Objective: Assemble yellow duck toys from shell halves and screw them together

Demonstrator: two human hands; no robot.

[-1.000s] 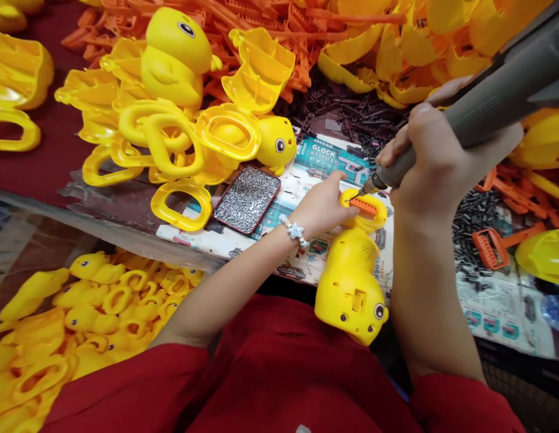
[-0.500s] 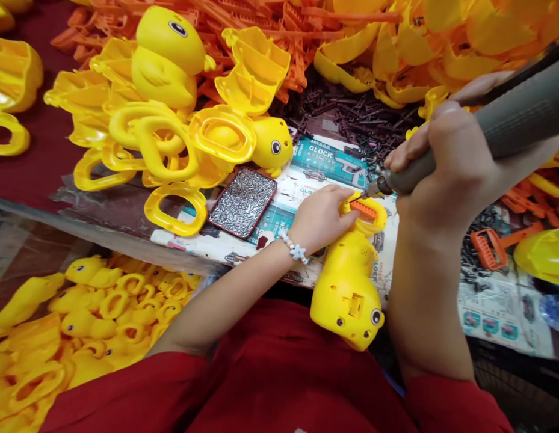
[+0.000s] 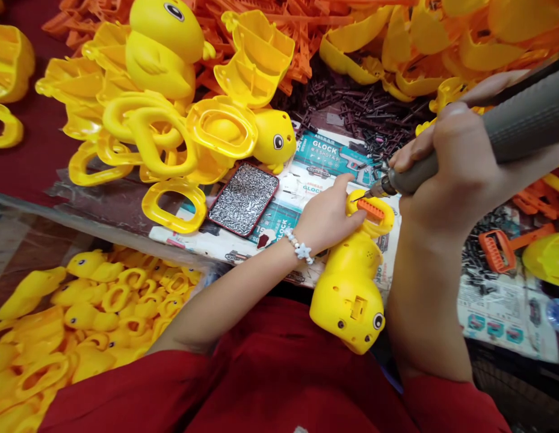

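A yellow toy duck (image 3: pixel 340 288) lies upside down at the table's front edge, its ring handle (image 3: pixel 387 222) pointing away from me and an orange ribbed insert (image 3: pixel 370 210) in the ring. My left hand (image 3: pixel 328 215), wearing a beaded bracelet, grips the handle's left side; the thumb lies on the rim, the index finger is raised off it, and the other fingers are partly hidden. Closed around a grey power screwdriver (image 3: pixel 518 114) is my right hand (image 3: pixel 460 156). The driver's bit meets the upper left of the handle, where a small hole shows.
Left of my hand sits a tray of small screws (image 3: pixel 243 199). Yellow duck halves (image 3: pixel 162 54) and handle rings (image 3: pixel 175 207) are heaped behind it. Orange parts (image 3: pixel 288 42) and dark pins (image 3: pixel 351 102) pile up at the back. Finished-looking ducks (image 3: pixel 89 307) fill the lower left.
My left index finger has lifted away from the handle rim. The bit stays at the handle's upper left, and the view has shifted slightly.
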